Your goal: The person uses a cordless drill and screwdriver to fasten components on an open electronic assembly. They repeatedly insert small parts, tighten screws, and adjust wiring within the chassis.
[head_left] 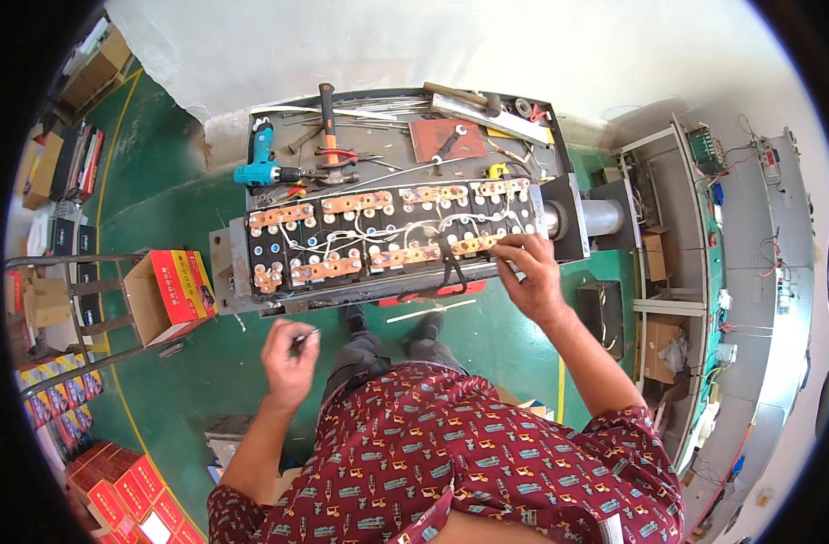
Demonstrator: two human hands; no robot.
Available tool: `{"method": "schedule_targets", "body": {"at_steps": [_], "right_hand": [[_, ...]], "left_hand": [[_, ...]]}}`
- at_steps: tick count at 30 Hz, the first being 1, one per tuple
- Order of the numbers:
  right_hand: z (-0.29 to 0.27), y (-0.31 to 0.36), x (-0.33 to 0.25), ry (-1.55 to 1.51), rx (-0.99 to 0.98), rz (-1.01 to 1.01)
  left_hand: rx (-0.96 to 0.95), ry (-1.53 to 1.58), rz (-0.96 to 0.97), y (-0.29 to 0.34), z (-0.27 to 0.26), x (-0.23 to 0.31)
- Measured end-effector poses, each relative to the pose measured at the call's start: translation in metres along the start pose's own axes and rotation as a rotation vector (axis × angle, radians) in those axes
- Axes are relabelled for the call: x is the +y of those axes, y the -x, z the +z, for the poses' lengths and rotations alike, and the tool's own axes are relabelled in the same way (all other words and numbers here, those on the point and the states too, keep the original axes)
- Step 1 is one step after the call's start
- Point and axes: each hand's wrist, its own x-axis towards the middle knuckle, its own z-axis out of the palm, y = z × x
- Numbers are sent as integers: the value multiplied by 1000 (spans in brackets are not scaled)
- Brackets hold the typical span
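Note:
A battery pack point(392, 231) with black cells lies in a long metal frame in front of me. Copper bars point(326, 267) run in two rows along its top, with thin white wires point(360, 234) strung between them. My right hand point(532, 279) is at the pack's near right side, its thumb and fingers pinched beside the end of a copper bar point(476, 245); whatever is between the fingertips is hidden. A black strap point(450, 263) loops over the near edge. Off the pack at the near left, my left hand point(288, 364) is closed around a small dark, metal-tipped piece point(307, 337).
Behind the pack, a tray holds a teal cordless drill point(263, 161), a hammer point(327, 122), a wrench point(450, 143) and several rods. An open red-yellow carton point(171, 295) stands at the left. Shelving point(673, 263) lines the right; a metal cylinder point(602, 218) juts from the frame.

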Motion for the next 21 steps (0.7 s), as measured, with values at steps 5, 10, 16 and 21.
{"method": "schedule_targets", "body": {"at_steps": [5,10,16,21], "right_hand": [[8,28,-47,-1029,-255,540],[-10,52,-33,-1264,-228,684],[-25,82,13,-1360,-255,779],[-23,84,20,-1339,-134,809]], "left_hand": [[-165,252,89,-41,100,94],[-324,265,142,-52,162,123],[-553,162,128,-57,193,148],[-516,192,61,-54,205,141]]}}
